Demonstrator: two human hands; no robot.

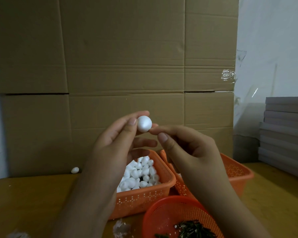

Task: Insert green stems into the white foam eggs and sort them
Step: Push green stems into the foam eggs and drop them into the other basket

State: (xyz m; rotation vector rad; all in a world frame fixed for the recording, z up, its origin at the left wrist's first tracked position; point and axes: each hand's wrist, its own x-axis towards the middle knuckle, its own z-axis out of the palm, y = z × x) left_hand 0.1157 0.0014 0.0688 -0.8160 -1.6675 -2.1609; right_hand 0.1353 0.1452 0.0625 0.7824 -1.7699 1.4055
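My left hand [118, 134] pinches a white foam egg [144, 123] between thumb and fingertips, raised above the baskets. My right hand [184, 145] has its fingertips pinched together right at the egg's lower right side; whatever they hold is hidden. Below, an orange basket [141, 200] holds several white foam eggs [141, 174]. A round orange basket [163, 215] at the front holds several dark green stems [193, 229]. A second rectangular orange basket [237, 170] stands on the right, its contents hidden behind my right hand.
A loose foam egg [75, 170] lies on the wooden table [33, 203] by the cardboard wall [120, 62]. Grey flat boards [286, 134] are stacked at the right. Bits of white debris [120, 227] lie at the table's front.
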